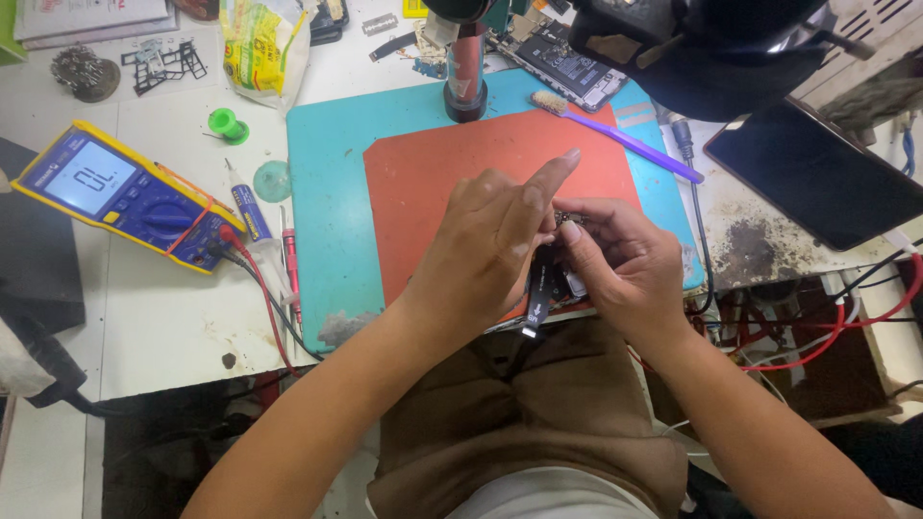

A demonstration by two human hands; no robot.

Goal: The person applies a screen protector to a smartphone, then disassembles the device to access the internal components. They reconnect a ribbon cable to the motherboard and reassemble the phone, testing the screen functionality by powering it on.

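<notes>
My left hand (pixel 495 240) and my right hand (pixel 620 264) meet over the near edge of an orange mat (pixel 433 183). Together they pinch a small dark circuit board (pixel 550 281), mostly hidden by the fingers. A thin black flex strip with a bright tip (pixel 535 312) hangs from it below my hands. My left forefinger points up and away. The orange mat lies on a larger teal mat (pixel 322 192) on the white bench.
A yellow and blue multimeter (pixel 120 192) with red and black leads sits at left. A purple-handled brush (pixel 625 139), an opened phone (pixel 567 62), a dark tablet (pixel 817 173), a green solder spool (pixel 228 123), a small tube (pixel 248 207) and a microscope post (pixel 465 67) surround the mats.
</notes>
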